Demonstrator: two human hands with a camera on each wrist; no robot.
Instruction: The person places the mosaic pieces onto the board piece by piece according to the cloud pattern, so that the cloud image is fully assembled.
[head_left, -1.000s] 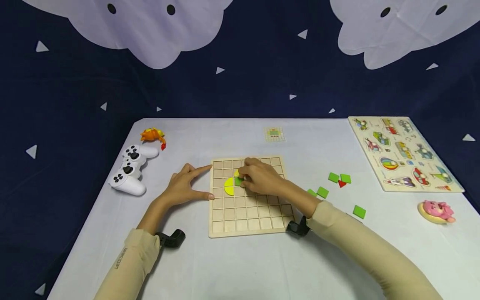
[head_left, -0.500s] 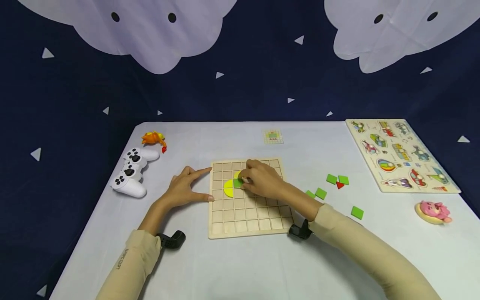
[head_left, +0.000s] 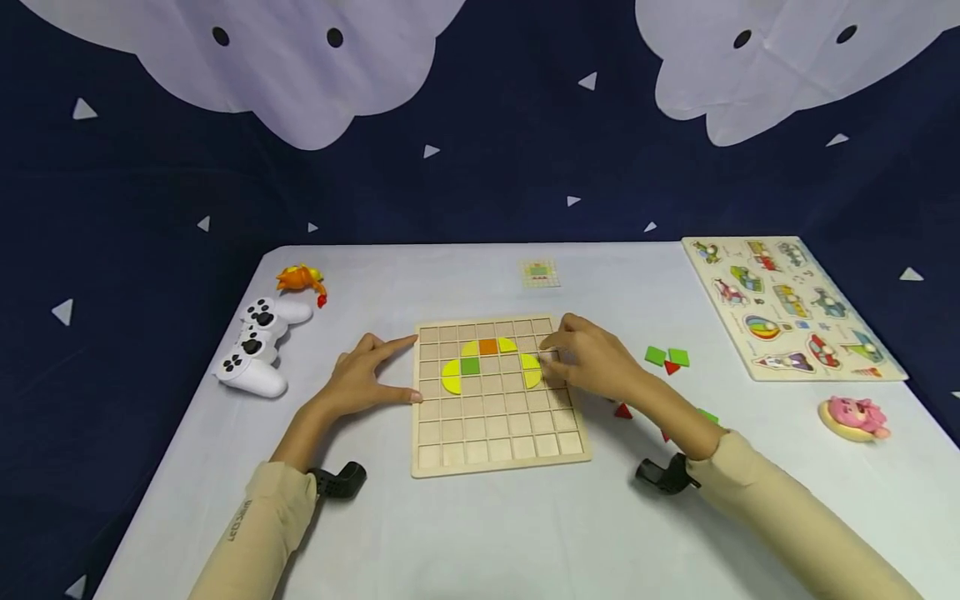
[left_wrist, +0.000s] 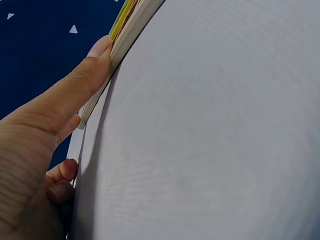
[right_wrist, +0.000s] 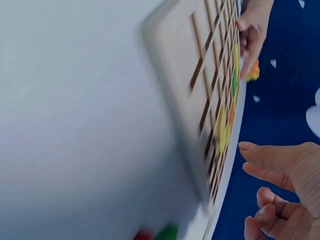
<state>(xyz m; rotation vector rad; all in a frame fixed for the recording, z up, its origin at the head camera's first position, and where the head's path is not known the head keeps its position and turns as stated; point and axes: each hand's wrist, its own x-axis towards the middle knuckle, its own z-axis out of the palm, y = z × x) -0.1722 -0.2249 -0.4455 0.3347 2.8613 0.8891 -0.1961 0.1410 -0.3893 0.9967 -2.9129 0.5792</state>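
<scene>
A wooden grid board (head_left: pixel 480 429) lies on the table, with several yellow curved pieces (head_left: pixel 452 377), a green square (head_left: pixel 469 366) and an orange square (head_left: pixel 488 347) in its cells. My left hand (head_left: pixel 354 385) is at the board's left edge, index finger and thumb stretched apart against it; in the left wrist view the thumb (left_wrist: pixel 82 77) presses the rim. Over the right edge of the board hovers my right hand (head_left: pixel 596 358), beside the rightmost yellow pieces. The right wrist view shows its thumb extended, the fingers (right_wrist: pixel 267 210) loosely bent, and nothing held.
Right of the board lie loose green squares (head_left: pixel 678 357) and red triangles (head_left: pixel 623 412). A small pattern card (head_left: pixel 540 274) is behind it. Farther right are a picture puzzle board (head_left: pixel 795 312) and a pink figurine (head_left: pixel 855 417); at left, a white game controller (head_left: pixel 258 350) and orange toy (head_left: pixel 300 278).
My right hand has left the green square and moved right to the board's edge, uncovering the orange square and the yellow pieces at right. My left hand stays at the left edge.
</scene>
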